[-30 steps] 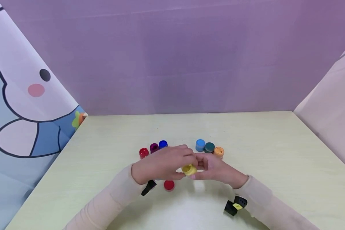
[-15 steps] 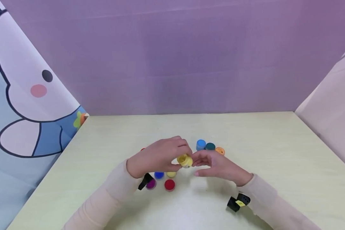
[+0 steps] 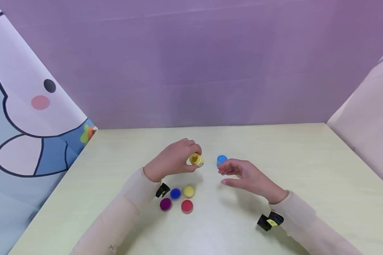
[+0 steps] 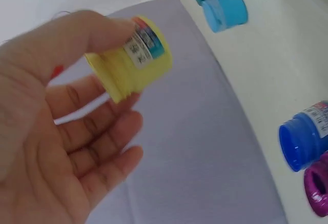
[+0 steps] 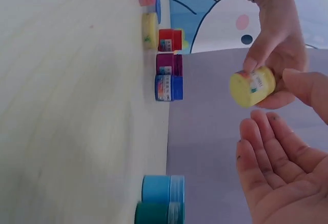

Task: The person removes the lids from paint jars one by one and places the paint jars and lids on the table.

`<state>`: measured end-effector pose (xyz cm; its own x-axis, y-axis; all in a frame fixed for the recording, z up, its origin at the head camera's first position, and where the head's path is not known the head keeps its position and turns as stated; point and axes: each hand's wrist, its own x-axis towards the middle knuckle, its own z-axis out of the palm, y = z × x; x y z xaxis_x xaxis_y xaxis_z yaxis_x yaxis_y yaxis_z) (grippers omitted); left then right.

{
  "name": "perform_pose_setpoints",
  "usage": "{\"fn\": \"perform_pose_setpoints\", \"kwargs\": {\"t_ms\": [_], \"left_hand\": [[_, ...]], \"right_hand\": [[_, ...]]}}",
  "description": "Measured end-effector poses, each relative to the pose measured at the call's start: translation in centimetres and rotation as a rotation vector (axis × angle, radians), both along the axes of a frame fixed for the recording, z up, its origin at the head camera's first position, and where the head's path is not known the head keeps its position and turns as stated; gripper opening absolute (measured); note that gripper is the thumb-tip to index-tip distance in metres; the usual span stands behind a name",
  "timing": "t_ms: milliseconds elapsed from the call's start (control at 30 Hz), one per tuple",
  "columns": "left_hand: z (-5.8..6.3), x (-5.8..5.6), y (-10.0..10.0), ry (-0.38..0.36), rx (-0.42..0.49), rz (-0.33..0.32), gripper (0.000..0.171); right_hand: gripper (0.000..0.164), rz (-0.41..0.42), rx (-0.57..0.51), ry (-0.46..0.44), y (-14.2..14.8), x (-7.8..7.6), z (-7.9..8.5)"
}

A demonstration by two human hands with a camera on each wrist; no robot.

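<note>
My left hand (image 3: 173,161) holds a small yellow paint pot (image 3: 196,160) above the table, thumb on one side and fingers on the other. The pot is tilted and its uncapped mouth shows in the head view. In the left wrist view its label (image 4: 142,44) faces out beside the thumb. My right hand (image 3: 250,179) hovers to the right with fingers apart and nothing in it. Just past its fingertips stands a light blue pot (image 3: 221,159). A dark green pot (image 5: 154,214) beside that one is hidden by the hand in the head view.
Round lids lie on the near table: blue (image 3: 175,193), yellow (image 3: 189,192), purple (image 3: 165,204) and red (image 3: 187,206). Blue (image 5: 168,87), purple (image 5: 169,64) and red (image 5: 170,39) pots stand in a row, hidden behind the left hand in the head view.
The left hand has carried the yellow pot away from the right hand, farther up the table and slightly left. The right hand has let go and drawn right. The lids now show.
</note>
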<state>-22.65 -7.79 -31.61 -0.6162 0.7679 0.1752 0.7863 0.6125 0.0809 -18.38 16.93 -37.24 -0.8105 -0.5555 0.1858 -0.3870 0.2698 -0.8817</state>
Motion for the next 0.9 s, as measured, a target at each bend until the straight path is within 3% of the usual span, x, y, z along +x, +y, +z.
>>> {"fn": "perform_pose_setpoints", "kwargs": {"t_ms": [200,367,567,900], "left_hand": [[-1.0,-1.6,0.1,-0.084,-0.062,0.162,0.027],[-2.6,-3.1,0.5,-0.107,-0.133,0.260,0.029],[-3.5,-4.2,1.4,-0.110,-0.249,0.290,0.027],[-4.0,-5.5,2.3,-0.224,-0.342,0.354,0.024]], "right_hand": [[0.032,-0.050,0.040,0.026,0.2,0.0,0.0],[0.033,-0.062,0.040,0.013,0.5,-0.1,0.1],[0.033,-0.070,0.064,0.035,1.1,-0.1,0.2],[0.031,-0.111,0.102,0.066,2.0,-0.1,0.2]]}}
